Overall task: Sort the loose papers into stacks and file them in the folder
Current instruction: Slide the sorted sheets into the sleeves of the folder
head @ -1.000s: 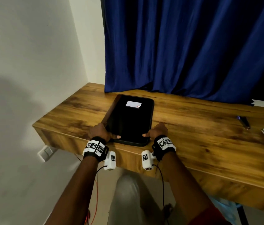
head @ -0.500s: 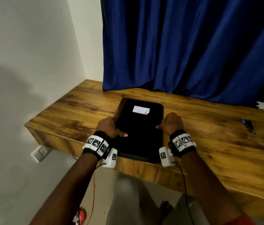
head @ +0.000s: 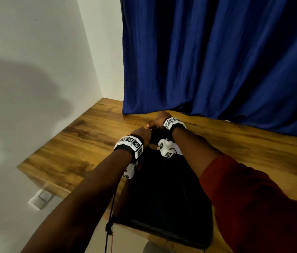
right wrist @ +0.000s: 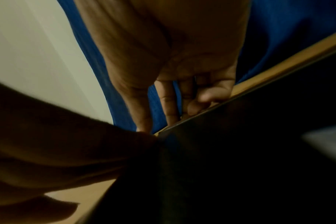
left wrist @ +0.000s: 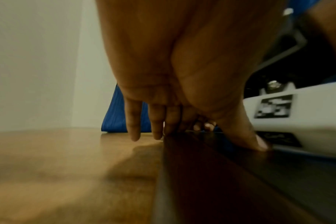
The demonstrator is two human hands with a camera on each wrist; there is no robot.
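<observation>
A person's left hand (head: 142,133) rests at the far left corner of a closed black folder (head: 166,194), thumb laid flat on the cover and fingers (left wrist: 133,121) hanging straight down past the folder's left edge toward the wooden desk (head: 82,141); the hand is relaxed and holds nothing. Left of that hand lie bare desk, a pale wall (head: 34,70) and, below the desk edge, a wall socket (head: 41,199). The folder lies flat under both forearms, running from the near edge of the desk up to the hands. Just right of the left hand and slightly beyond it, the right hand (head: 157,121) reaches the folder's far edge, its fingertips (right wrist: 197,106) curling over that edge; the wrist view is dark, and it cannot be told whether they grip the edge or merely touch it. Both wrists carry white marker-tagged bands. Beyond the hands hangs a blue curtain (head: 217,61), its hem meeting the desk. A red sleeve (head: 253,207) covers the right upper arm.
</observation>
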